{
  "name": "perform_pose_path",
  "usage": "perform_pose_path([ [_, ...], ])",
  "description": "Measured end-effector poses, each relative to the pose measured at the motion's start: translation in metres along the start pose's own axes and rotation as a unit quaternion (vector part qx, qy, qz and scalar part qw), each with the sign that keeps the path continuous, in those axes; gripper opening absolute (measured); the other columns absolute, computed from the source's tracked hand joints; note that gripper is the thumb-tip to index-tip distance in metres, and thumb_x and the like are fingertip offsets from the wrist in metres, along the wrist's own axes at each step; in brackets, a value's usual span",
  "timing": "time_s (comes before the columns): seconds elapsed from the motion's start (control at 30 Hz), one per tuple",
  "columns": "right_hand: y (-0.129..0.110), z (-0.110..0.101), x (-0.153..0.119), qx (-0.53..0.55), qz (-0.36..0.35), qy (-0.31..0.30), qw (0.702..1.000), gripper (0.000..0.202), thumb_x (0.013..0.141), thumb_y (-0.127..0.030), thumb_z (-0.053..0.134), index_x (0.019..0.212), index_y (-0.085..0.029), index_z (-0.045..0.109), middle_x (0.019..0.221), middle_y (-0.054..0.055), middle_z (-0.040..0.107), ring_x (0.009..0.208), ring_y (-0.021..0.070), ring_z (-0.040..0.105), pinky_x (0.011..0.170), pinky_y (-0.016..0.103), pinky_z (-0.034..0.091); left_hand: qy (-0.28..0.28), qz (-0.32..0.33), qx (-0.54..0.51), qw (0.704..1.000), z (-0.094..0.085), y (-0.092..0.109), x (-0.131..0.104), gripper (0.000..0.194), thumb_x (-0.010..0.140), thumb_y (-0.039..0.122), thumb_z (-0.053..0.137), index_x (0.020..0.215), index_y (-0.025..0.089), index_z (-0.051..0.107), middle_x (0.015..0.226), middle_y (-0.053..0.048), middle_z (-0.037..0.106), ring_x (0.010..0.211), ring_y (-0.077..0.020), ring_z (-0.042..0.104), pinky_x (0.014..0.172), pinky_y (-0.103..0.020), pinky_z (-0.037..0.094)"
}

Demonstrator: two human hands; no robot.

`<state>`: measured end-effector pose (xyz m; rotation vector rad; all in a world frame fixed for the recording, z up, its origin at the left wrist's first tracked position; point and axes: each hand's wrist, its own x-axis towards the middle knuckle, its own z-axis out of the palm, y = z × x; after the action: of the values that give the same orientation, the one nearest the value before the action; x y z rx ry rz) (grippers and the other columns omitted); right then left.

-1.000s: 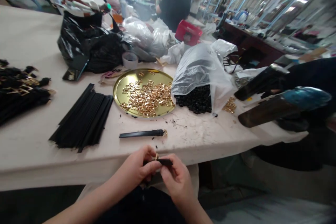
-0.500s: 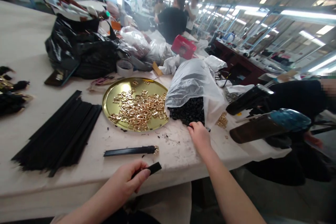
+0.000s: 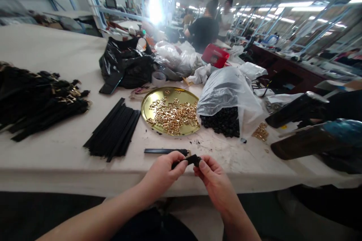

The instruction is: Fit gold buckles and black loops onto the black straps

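Buckles [image 3: 173,115] are spread on the tray [image 3: 147,117] mid-bench [image 3: 70,169], flanked by stacked straps [image 3: 113,130] on the left and an open bag [image 3: 223,86] on the right; one finished-looking strap [image 3: 161,151] is laid in front.

Room: front-right tablecloth [image 3: 249,162] | Blocks: strap [image 3: 158,151] before tray [image 3: 145,107], plastic bag [image 3: 223,90] right of tray

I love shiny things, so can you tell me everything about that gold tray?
The tray is round, shallow and shiny yellow-gold, like metal, with a thin rim. It lies flat on the pale tablecloth. Many small gold buckles cover much of it. A clear plastic bag sits close against its right side.
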<state>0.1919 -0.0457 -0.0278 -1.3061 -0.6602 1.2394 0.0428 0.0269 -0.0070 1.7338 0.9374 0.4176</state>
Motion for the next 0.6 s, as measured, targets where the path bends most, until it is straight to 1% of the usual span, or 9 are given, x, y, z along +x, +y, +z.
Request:
perform_pose_path([
  [0.1, 0.001, 0.005, -0.011, -0.061, -0.048, 0.016, 0.997, 0.021, 0.071, -0.040, 0.064, 0.076, -0.019, 0.061, 0.066, -0.001, 0.059, 0.065, 0.0133, 0.052, 0.064, 0.026, 0.041, 0.004, 0.015, 0.080, 0.997, -0.004, 0.001, -0.012, 0.021, 0.081, 0.033, 0.044, 0.076, 0.018, 0.058, 0.066, 0.002, 0.056, 0.061, -0.0116, 0.047, 0.054, -0.020, 0.032],
  [0.2, 0.003, 0.007, -0.017, -0.096, -0.077, 0.033, 0.992, 0.023, 0.070, -0.040, 0.066, 0.075, -0.019, 0.061, 0.066, 0.000, 0.060, 0.065, 0.0147, 0.053, 0.064, 0.027, 0.041, 0.014, 0.011, 0.101, 0.995, -0.008, 0.001, -0.022, 0.021, 0.081, 0.033, 0.045, 0.078, 0.018, 0.060, 0.067, 0.002, 0.058, 0.061, -0.0119, 0.049, 0.055, -0.021, 0.033],
  [0.3, 0.007, 0.010, -0.021, -0.062, -0.060, 0.038, 0.996, 0.022, 0.072, -0.041, 0.063, 0.077, -0.019, 0.060, 0.069, 0.000, 0.061, 0.067, 0.0147, 0.054, 0.067, 0.028, 0.042, 0.040, 0.011, 0.088, 0.995, -0.008, 0.002, -0.028, 0.022, 0.082, 0.033, 0.044, 0.080, 0.018, 0.060, 0.068, 0.002, 0.059, 0.060, -0.0114, 0.048, 0.055, -0.020, 0.033],
  [0.43, 0.015, 0.014, -0.024, -0.003, -0.033, 0.037, 0.999, 0.019, 0.074, -0.039, 0.063, 0.080, -0.020, 0.059, 0.072, -0.001, 0.061, 0.070, 0.0137, 0.055, 0.071, 0.029, 0.041, 0.029, 0.033, 0.104, 0.994, -0.004, 0.000, -0.032, 0.021, 0.081, 0.031, 0.044, 0.075, 0.018, 0.059, 0.067, 0.002, 0.058, 0.062, -0.0117, 0.049, 0.057, -0.020, 0.033],
  [0.6, 0.016, 0.012, -0.025, -0.009, -0.030, 0.029, 0.999, 0.020, 0.075, -0.038, 0.062, 0.082, -0.020, 0.060, 0.075, 0.000, 0.061, 0.073, 0.0145, 0.055, 0.073, 0.029, 0.041, 0.039, 0.041, 0.094, 0.994, -0.002, -0.003, -0.034, 0.021, 0.082, 0.031, 0.043, 0.078, 0.018, 0.059, 0.065, 0.002, 0.057, 0.060, -0.0108, 0.048, 0.056, -0.020, 0.033],
])
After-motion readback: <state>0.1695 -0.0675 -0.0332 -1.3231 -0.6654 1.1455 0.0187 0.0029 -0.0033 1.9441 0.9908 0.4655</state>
